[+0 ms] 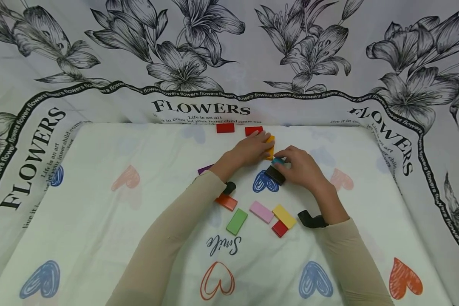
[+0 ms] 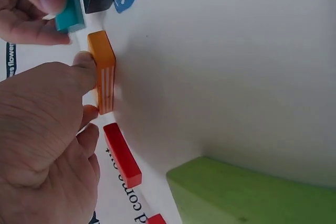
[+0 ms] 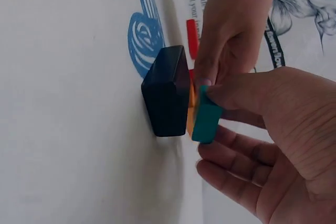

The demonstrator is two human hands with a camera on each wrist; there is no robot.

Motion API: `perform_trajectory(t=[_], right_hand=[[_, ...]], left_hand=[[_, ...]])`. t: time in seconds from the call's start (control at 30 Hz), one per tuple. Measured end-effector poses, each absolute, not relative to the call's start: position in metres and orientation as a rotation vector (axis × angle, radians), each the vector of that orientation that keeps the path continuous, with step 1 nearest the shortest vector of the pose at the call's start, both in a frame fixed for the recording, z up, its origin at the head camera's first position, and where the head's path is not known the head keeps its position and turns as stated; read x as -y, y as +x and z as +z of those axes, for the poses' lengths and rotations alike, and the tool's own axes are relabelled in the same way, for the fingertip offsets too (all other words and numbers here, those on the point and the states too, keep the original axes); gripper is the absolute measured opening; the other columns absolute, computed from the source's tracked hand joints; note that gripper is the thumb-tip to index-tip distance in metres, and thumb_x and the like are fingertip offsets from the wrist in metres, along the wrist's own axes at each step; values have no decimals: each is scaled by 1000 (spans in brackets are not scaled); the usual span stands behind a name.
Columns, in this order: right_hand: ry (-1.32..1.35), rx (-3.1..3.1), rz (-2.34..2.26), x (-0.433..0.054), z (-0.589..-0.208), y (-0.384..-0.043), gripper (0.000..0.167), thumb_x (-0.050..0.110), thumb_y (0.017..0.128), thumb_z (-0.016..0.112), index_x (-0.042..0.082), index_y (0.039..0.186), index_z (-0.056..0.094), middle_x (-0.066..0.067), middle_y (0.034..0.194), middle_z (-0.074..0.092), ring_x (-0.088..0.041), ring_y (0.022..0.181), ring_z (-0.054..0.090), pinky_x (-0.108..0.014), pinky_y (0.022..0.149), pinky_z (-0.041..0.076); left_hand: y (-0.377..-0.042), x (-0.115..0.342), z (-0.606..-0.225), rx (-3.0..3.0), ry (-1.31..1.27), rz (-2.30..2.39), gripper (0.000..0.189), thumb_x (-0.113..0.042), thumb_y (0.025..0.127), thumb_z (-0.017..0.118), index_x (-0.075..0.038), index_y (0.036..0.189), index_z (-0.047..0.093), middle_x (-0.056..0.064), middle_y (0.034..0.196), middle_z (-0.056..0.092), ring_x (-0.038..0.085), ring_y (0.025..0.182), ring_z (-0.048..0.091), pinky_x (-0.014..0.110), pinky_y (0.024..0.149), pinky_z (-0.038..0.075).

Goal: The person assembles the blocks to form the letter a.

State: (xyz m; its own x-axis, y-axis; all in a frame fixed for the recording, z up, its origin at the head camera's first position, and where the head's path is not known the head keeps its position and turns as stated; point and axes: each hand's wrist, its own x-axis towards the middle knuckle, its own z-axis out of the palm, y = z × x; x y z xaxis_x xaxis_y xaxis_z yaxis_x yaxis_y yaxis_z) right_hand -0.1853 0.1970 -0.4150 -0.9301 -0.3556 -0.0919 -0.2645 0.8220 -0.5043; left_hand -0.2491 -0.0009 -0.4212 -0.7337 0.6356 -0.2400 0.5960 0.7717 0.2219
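Black block point(image 1: 275, 175) hems right hand point(image 1: 301, 166); room lies left of left sleeve point(image 1: 162, 238).

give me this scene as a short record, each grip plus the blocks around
left grip: touches orange block
right grip: pinches teal block
beside teal block: black block
white cloth's far edge: two red blocks
nearer side: green block, pink block, yellow block, another red block
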Motion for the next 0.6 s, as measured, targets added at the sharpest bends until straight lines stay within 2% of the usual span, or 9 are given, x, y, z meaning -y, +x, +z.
perform_trajectory(t=[0.37,0.5,0.6], right_hand=[[-471,-2798,-748,-202,-423,-189,37,27,103,69,5,133,72,-19,135,68,-36,118,67,-53,106,56],[-530,-2763,-755,-207,-422,-188,35,18,104,65,4,136,70,-18,139,66,-36,124,65,-55,111,54],[-585,-2741,-765,-210,-422,-189,35,11,103,64,3,137,69,-18,138,67,-36,125,65,-55,113,52]], left_hand=[[-249,-8,-418,-2716,941,12,58,-39,114,44,-20,167,33,8,176,31,30,167,17,46,138,4],[-250,-9,-416,-2728,914,111,61,-36,113,48,-16,168,30,6,175,32,27,167,19,44,138,6],[-251,-8,-413,-2700,896,191,60,-31,111,54,-14,165,36,5,174,34,25,166,25,41,137,12]])
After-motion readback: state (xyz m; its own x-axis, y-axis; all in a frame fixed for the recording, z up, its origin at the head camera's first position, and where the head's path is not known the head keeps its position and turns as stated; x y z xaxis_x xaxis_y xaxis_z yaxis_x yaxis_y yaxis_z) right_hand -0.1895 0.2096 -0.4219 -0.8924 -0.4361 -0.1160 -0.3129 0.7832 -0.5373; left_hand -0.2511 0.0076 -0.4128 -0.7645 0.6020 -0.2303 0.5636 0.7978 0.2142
